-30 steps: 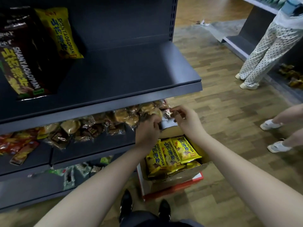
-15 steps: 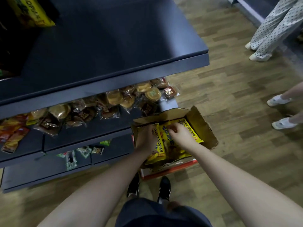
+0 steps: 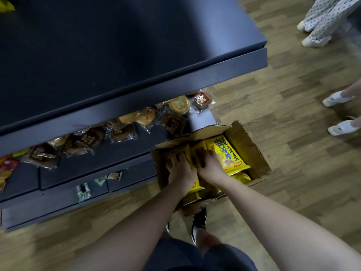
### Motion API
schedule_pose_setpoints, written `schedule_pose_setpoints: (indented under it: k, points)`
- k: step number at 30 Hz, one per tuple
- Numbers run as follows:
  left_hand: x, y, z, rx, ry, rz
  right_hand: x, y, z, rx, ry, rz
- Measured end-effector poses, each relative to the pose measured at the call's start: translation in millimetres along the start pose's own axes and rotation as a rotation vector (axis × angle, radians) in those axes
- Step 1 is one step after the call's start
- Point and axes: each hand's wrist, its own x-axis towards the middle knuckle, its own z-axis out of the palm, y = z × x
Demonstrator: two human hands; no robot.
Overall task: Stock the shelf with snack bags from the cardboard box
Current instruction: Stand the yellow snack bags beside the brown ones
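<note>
Both hands reached into the cardboard box (image 3: 252,151): left hand (image 3: 180,170) and right hand (image 3: 210,166) fingers were curled, gripping upright yellow snack bags (image 3: 226,153).

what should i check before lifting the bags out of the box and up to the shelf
1. Both hands in the cardboard box: ok; left hand, right hand.
2. Hands on the yellow snack bags: ok.
3. Firm grip on a bag: cannot tell, fingertips hidden between bags.
4. Box flaps open, way out unblocked: ok.
5. Bare room on the top shelf: ok.
6. Bystanders' feet apart from the box: ok.
</note>
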Motion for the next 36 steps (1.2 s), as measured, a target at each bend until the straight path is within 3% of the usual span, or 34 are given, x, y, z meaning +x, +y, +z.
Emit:
schedule_pose_setpoints:
  k: [7, 13, 25, 36]
  points:
    - [5.8, 2.2, 6.6, 0.03, -0.008, -0.043, 1.6, 5.8, 9.3, -0.186, -0.048, -0.099]
    - [5.0, -4.1, 8.0, 0.056, 0.047, -0.014, 9.1, 7.8, 15.6, -0.329, -0.083, -0.046]
    - [7.0, -13.9, 5.4, -0.029, 0.111, 0.043, 10.0, 0.2, 2.5, -0.158, -0.063, -0.015]
    - [-9.6, -16.5, -6.4, 0.02, 0.157, 0.151, -10.7, -9.8, -12.3, -0.232, 0.033, -0.015]
